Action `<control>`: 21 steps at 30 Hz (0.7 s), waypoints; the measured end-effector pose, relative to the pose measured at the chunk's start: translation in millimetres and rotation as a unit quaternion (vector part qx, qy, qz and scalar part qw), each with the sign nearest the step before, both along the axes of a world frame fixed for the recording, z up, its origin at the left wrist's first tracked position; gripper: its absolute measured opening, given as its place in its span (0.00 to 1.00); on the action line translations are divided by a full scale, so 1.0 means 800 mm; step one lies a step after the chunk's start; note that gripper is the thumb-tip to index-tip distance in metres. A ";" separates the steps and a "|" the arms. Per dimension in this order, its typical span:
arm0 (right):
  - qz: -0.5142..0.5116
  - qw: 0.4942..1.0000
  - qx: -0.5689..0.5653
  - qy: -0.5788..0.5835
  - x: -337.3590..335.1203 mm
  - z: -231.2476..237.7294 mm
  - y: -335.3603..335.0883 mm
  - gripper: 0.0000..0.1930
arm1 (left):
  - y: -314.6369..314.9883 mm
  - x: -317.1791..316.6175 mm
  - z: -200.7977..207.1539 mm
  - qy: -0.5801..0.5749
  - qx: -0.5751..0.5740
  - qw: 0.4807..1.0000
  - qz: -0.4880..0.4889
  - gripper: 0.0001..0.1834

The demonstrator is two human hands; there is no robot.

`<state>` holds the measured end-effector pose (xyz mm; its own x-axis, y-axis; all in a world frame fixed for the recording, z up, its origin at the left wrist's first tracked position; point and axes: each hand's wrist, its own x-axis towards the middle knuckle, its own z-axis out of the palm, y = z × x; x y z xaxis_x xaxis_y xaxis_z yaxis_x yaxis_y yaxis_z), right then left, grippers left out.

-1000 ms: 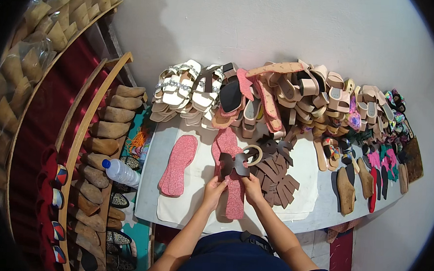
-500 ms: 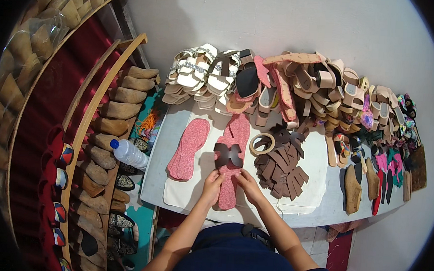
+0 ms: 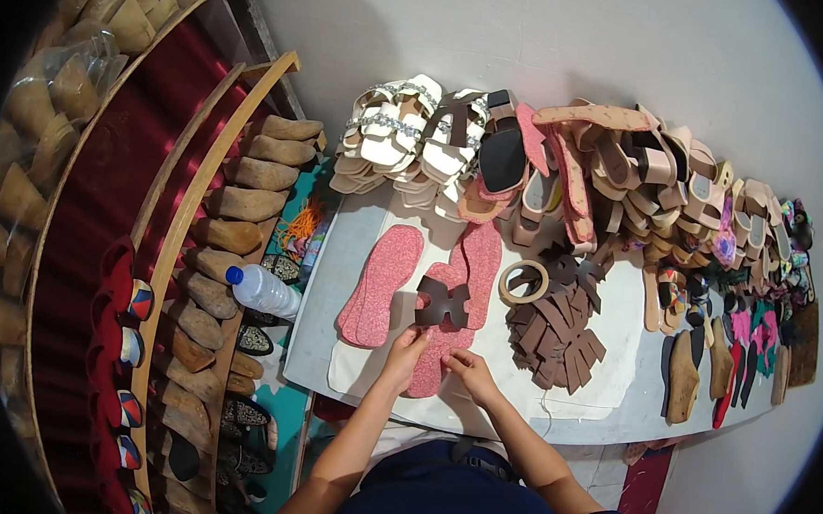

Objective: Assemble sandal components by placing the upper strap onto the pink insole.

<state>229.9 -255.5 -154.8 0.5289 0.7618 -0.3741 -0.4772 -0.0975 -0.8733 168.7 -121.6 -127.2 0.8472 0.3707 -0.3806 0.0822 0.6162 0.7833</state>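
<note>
- Head view: a pink insole (image 3: pixel 434 356) is pinned on the table (image 3: pixel 599 411) by the left hand (image 3: pixel 405 345) and right hand (image 3: pixel 469 370), each grip pinching its edge.
- Brown strap piece (image 3: pixel 443 302) is laid across it; careful alignment is judged needed next.

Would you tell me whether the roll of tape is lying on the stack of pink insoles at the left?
No, the roll of tape lies on the white table, right of the dark brown strap piece.

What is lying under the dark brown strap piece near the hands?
Under the dark brown strap piece lies a pink insole, with both hands at its near end. The insole's middle is covered by the piece, so that part cannot be seen.
</note>
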 end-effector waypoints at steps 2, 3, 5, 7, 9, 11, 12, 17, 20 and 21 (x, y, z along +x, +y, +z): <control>-0.016 0.997 -0.050 -0.060 0.003 0.009 0.010 0.08 | 0.006 0.005 -0.005 0.021 0.035 0.999 0.009 0.11; -0.018 0.997 -0.050 -0.058 0.003 0.021 0.019 0.08 | 0.008 0.005 -0.007 0.024 0.023 0.999 0.016 0.10; -0.151 0.987 0.046 -0.038 0.003 0.043 0.037 0.08 | 0.009 0.010 -0.004 0.026 0.010 1.000 0.014 0.08; -0.190 0.981 0.043 -0.022 0.007 0.029 0.045 0.08 | 0.008 0.016 0.010 0.004 -0.050 0.998 0.024 0.06; -0.218 0.975 0.044 -0.009 0.012 0.022 0.050 0.07 | 0.011 0.016 0.008 0.016 -0.045 0.999 0.010 0.06; -0.208 0.969 0.086 0.102 0.013 0.016 0.055 0.07 | 0.016 0.014 0.001 0.028 -0.039 0.999 -0.001 0.06; -0.210 0.969 0.088 0.101 0.015 0.011 0.057 0.07 | 0.017 0.014 -0.004 0.025 -0.026 0.999 0.007 0.05; -0.281 0.942 0.140 0.121 0.010 0.012 0.086 0.08 | 0.026 0.011 -0.018 0.015 -0.001 1.000 0.002 0.06; -0.266 0.949 0.113 0.126 0.012 0.012 0.090 0.08 | 0.029 0.011 -0.017 0.012 0.012 1.000 0.012 0.07; -0.270 0.948 0.113 0.125 0.011 0.012 0.091 0.08 | 0.031 0.012 -0.015 0.019 0.017 1.000 0.012 0.08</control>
